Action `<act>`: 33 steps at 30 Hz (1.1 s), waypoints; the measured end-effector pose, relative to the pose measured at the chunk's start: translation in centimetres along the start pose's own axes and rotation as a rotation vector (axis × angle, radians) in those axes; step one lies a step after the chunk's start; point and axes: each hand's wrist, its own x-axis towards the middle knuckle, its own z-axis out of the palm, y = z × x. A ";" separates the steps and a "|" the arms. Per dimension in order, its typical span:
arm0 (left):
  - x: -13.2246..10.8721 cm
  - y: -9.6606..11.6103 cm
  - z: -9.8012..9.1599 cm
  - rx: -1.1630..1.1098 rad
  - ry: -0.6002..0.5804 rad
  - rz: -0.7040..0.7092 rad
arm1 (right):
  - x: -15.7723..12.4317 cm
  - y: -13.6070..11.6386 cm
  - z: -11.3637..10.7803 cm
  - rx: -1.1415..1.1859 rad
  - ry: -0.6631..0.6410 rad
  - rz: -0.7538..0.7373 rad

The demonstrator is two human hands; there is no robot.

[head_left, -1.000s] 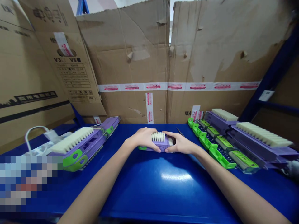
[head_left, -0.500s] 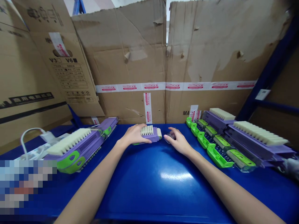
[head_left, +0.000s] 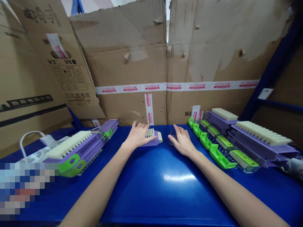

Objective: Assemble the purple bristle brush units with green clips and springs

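My left hand (head_left: 138,136) is spread over a small purple device with a cream ribbed pad (head_left: 150,133), its thumb lying across the front. The device lies flat on the blue table, its left part hidden under my palm. My right hand (head_left: 182,140) is low over the table a short way to the right, fingers stretched out. Beside its thumb and fingertips is a small clear plastic piece (head_left: 173,133), partly hidden by the hand. The fingers look loose around this piece.
On the left stand a larger purple and green device with a cream pad (head_left: 71,144) and a white plug with its cable (head_left: 48,138). Green clips (head_left: 221,157), clear-cased green parts (head_left: 245,159) and purple padded units (head_left: 262,134) line the right. Cardboard (head_left: 132,69) walls the back.
The small device has gone from slightly tilted in my left hand to flat on the table, and those fingers have spread. My right fingers have straightened and loosened around the clear plastic piece.
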 end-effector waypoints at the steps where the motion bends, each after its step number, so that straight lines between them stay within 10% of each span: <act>1: 0.1 0.0 0.2 -0.006 -0.028 -0.015 | 0.1 0.1 -0.2 -0.048 0.032 0.039; 12: 0.0 -0.2 0.9 0.044 0.091 0.022 | -0.7 0.1 -1.8 -0.466 -0.105 0.274; 16: 0.0 0.2 1.0 0.082 0.077 0.028 | -0.4 -0.5 -2.2 -0.369 0.065 0.271; 21: -0.1 0.4 1.2 0.044 0.084 0.057 | -0.2 -1.0 -2.2 -0.113 0.246 0.121; 33: -0.1 0.7 1.1 0.009 0.117 -0.138 | -0.7 -1.4 -1.1 0.239 0.204 -0.222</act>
